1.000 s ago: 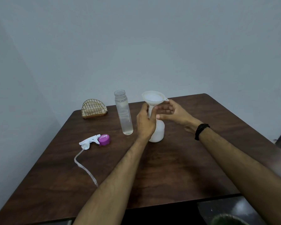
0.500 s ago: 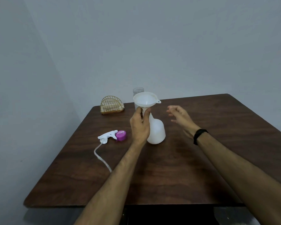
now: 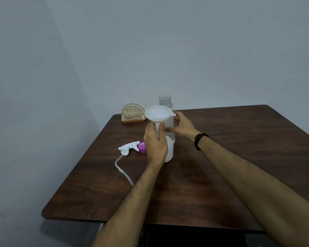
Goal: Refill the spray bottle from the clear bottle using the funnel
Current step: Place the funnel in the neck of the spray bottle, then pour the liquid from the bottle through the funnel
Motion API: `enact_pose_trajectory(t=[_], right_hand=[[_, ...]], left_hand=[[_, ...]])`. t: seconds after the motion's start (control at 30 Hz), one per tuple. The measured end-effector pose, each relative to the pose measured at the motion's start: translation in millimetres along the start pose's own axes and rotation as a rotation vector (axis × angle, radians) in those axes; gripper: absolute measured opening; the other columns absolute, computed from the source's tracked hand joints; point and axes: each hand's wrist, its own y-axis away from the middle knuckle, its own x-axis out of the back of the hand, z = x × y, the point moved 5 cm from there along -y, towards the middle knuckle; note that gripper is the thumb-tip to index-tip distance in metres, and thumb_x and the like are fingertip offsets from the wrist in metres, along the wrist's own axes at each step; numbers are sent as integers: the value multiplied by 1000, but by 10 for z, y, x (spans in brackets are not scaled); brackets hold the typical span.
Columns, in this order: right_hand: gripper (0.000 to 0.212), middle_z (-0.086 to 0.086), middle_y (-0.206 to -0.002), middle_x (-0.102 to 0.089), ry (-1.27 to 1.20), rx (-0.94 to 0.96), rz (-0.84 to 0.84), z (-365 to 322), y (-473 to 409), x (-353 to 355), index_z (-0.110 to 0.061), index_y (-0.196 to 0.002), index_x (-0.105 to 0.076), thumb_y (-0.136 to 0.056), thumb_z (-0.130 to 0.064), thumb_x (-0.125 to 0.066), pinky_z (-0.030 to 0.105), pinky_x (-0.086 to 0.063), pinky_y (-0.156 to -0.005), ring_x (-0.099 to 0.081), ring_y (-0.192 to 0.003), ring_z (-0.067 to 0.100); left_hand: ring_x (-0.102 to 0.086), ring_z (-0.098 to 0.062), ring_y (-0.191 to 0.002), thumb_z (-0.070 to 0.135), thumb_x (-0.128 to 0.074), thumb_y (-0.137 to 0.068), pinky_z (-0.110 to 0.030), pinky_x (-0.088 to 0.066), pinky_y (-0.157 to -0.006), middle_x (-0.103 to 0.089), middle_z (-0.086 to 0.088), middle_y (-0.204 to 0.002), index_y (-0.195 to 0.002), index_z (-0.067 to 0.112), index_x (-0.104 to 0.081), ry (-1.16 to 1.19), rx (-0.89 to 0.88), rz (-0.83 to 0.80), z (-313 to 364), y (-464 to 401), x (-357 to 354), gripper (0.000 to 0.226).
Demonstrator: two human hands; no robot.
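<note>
A: Well, what is staying hidden from us here?

B: The left hand [image 3: 154, 145] is covering most of the white spray bottle [image 3: 169, 150], so only its right flank and base are showing on the table [image 3: 221, 157]. The funnel [image 3: 158, 114] is blocking the middle of the clear bottle [image 3: 166, 104]; just the open neck and a strip of its side are peeking out.

A: And the grips?

B: The left grip is pinching the funnel's stem where it is entering the spray bottle's neck, thumb on one side and fingers on the other. The right hand [image 3: 183, 126] is curling around the clear bottle, which is standing just behind the funnel; whether the fingers are actually pressing it, I cannot tell.

A: Anything else?

B: The trigger head [image 3: 128, 148] with its tube is lying to the left, touching a purple cap [image 3: 142, 147]. A gold wire holder [image 3: 133, 114] is sitting at the far edge.
</note>
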Motion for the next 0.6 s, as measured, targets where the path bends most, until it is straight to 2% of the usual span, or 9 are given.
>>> enact_pose_trajectory(t=[0.1,0.17,0.3,0.6], right_hand=[[82,-3,-128,-60,-21,52,5,-83,-16,-79,-23,-137,-46,-69,-34,-90,30,-51,-92,-57,-114,13],[72,-6,-119,-62,-53,72,5,-132,-6,-120,-25,-133,-49,-72,-31,-87,24,-49,-84,-59,-108,11],[66,-8,-116,-63,-62,97,25,-175,1,-140,-24,-131,-52,-74,-27,-85,32,-52,-93,-61,-107,12],[69,-8,-122,-65,-27,64,92,-61,96,146,-25,-131,-52,-72,-38,-86,31,-51,-95,-61,-114,12]], left_hand=[[-60,-12,-105,32,-55,-102,-30,-52,-91,-67,-3,-112,-116,8,-62,24,28,53,-4,42,-34,29],[-60,-12,-104,32,-55,-102,-30,-51,-91,-67,-3,-111,-116,9,-62,44,41,76,-25,49,-48,28],[-59,-10,-108,29,-56,-101,-23,-48,-92,-67,-1,-116,-121,10,-63,59,71,85,-32,59,-69,28],[-58,-6,-110,26,-57,-101,-17,-44,-92,-65,6,-117,-123,12,-63,87,74,70,-4,73,-142,27]])
